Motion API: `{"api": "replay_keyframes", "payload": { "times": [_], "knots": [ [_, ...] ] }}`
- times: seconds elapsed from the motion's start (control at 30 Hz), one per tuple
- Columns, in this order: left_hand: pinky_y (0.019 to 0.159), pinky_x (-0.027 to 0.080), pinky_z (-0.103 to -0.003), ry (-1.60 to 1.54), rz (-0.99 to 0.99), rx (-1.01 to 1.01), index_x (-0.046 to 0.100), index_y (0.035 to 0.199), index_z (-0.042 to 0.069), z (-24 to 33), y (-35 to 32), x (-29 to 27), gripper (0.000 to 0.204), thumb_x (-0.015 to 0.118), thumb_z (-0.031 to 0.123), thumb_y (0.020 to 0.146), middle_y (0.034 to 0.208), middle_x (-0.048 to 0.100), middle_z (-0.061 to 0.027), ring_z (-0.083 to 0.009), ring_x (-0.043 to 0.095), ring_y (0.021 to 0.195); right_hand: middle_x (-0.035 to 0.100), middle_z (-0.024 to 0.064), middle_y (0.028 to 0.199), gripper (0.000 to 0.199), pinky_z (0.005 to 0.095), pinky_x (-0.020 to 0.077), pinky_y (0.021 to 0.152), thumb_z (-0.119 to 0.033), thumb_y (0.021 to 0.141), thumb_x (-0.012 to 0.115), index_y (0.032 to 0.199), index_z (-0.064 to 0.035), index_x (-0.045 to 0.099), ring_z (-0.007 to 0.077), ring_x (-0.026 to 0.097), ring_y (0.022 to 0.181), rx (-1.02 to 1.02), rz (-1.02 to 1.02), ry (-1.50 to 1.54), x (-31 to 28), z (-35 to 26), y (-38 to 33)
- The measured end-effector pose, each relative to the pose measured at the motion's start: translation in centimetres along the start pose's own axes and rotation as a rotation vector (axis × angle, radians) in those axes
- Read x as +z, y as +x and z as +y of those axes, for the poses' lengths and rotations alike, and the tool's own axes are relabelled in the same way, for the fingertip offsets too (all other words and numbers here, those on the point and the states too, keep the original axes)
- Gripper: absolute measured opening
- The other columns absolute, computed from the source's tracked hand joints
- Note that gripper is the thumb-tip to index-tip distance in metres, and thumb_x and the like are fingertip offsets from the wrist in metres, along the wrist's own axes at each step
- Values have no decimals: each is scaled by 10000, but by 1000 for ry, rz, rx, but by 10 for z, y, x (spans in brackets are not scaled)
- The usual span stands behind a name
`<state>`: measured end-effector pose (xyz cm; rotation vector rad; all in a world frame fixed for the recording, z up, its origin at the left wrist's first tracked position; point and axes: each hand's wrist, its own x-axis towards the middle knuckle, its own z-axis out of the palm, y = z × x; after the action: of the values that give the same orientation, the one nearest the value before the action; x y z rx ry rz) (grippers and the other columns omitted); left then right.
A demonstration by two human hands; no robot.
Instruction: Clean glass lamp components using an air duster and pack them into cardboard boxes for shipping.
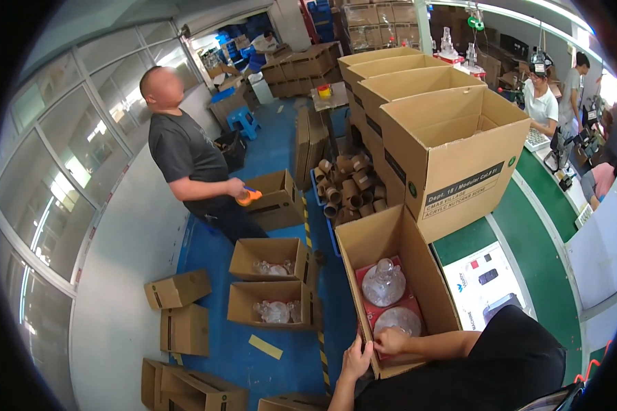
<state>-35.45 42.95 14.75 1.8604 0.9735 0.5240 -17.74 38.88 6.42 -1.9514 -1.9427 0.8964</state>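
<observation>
While my left hand grips the left rim of an open carton at its near end, my right hand reaches inside, fingers curled by the near left corner; I cannot tell whether they pinch anything. Two clear ornaments, the far one and the near one, sit in the carton with red packaging around them, the near one just beside my right hand. Beyond the carton stands a row of taller boxes, with brown tubes piled to their left. On the blue floor to the left, two smaller cartons hold clear pieces. Farther left, a co-worker holds an orange tool.
</observation>
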Motion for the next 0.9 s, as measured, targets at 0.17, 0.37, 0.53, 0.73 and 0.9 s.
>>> {"api": "replay_keyframes", "payload": {
  "times": [0.17,0.37,0.53,0.73,0.9],
  "knots": [
    [863,475,-445,-73,-32,-41,409,1365,26,1,2,-3,536,474,352,944,1142,596,-277,-443,559,1076,655,185,785,305,490,500,698,-329,839,550,771,-44,633,397,632,751,-81,46,98,-19,26,0],
    [898,463,-414,-17,-115,-133,360,1414,53,-3,3,-2,568,481,347,943,1217,571,-253,-413,546,1132,656,183,794,286,473,499,714,-311,834,551,813,-50,665,385,634,774,-153,49,152,-16,57,-12],
    [920,454,-412,-30,-95,-121,334,1434,53,2,4,-2,581,474,333,945,1247,562,-246,-406,546,1142,659,201,794,259,468,500,724,-263,788,533,754,-48,674,379,641,778,-66,-18,200,-41,54,-2],
    [898,460,-436,11,-106,-91,330,1430,31,5,-2,-3,569,454,316,953,1211,569,-267,-431,546,1114,661,201,785,293,475,499,722,-299,790,542,800,-41,680,377,644,761,-64,-14,151,-8,29,14],
    [897,453,-459,30,-101,-110,330,1425,15,5,6,-6,556,449,286,954,1206,561,-282,-442,538,1110,662,207,826,295,474,517,727,-322,814,553,820,-57,682,369,652,778,-27,-77,74,-5,32,13]
  ]
}}
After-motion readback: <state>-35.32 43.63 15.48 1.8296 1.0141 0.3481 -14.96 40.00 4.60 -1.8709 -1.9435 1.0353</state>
